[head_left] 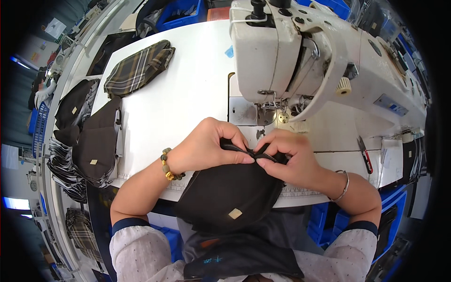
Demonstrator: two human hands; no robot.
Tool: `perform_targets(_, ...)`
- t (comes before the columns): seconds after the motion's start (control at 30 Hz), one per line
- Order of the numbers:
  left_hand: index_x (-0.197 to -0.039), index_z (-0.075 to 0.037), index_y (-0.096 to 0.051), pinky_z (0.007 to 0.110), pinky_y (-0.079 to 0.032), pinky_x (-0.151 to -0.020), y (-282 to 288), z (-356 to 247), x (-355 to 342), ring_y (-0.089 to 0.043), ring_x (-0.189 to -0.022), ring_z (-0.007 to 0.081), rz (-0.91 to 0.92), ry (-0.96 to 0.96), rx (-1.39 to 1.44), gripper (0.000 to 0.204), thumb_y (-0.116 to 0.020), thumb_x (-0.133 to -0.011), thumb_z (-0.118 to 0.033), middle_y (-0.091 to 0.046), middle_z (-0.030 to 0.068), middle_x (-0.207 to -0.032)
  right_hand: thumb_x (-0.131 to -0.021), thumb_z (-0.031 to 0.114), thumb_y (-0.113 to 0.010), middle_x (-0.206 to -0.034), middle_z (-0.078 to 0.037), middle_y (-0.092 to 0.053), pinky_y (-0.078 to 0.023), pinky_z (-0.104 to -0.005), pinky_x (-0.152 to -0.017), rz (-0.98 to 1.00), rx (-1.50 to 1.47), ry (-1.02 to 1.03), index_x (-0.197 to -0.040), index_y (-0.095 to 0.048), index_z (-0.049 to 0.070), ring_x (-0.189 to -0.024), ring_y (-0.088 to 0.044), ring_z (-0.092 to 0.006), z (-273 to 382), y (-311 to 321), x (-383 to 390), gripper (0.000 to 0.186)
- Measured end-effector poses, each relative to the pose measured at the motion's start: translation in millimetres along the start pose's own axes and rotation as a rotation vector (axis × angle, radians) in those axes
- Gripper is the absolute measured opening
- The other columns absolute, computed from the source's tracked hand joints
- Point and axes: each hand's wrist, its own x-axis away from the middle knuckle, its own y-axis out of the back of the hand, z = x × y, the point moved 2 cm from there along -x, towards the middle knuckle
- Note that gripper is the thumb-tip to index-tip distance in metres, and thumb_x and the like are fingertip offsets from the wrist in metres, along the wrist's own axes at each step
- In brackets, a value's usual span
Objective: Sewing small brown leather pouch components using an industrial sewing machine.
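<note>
A dark brown fabric piece (pixel 225 190) with a small pale label hangs over the table's front edge toward my lap. Its upper edge is pinched by my left hand (pixel 206 145) and my right hand (pixel 289 157), thumbs and fingertips nearly meeting at the middle. The folded edge stands up a little between them. Just beyond my fingers is the white sewing machine (pixel 291 56), its needle area and metal plate (pixel 244 112) uncovered by the fabric.
Stacked dark fabric pieces (pixel 96 145) lie at the table's left edge. Behind them is a folded plaid piece (pixel 138 68). Red-handled snips (pixel 365 157) rest at the right. Blue bins (pixel 183 14) stand at the back, others below right.
</note>
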Motion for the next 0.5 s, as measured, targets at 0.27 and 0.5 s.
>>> perform_targets(0.27,-0.079,0.001,-0.073,0.024,-0.052,-0.077,2,-6,2,-0.067,-0.08,0.01,0.006,0.109,0.035,0.014,-0.087,-0.077,-0.003,-0.074,0.0064,-0.086,-0.077,0.003,-0.078,-0.082,-0.01,-0.07,-0.05,-0.0285,-0.066,-0.072,-0.026,0.018,-0.077,-0.068,0.0,-0.074,-0.065,-0.0168,2,5,3,0.011)
perform_targets(0.5,-0.078,0.001,-0.072,0.024,-0.052,-0.076,0,-8,2,-0.067,-0.08,0.0091,0.023,0.122,0.08,0.014,-0.086,-0.078,-0.002,-0.074,0.0064,-0.085,-0.077,0.002,-0.078,-0.081,-0.01,-0.07,-0.05,-0.0283,-0.066,-0.061,-0.057,-0.02,-0.074,-0.065,0.0,-0.074,-0.066,-0.0165,2,5,5,0.014)
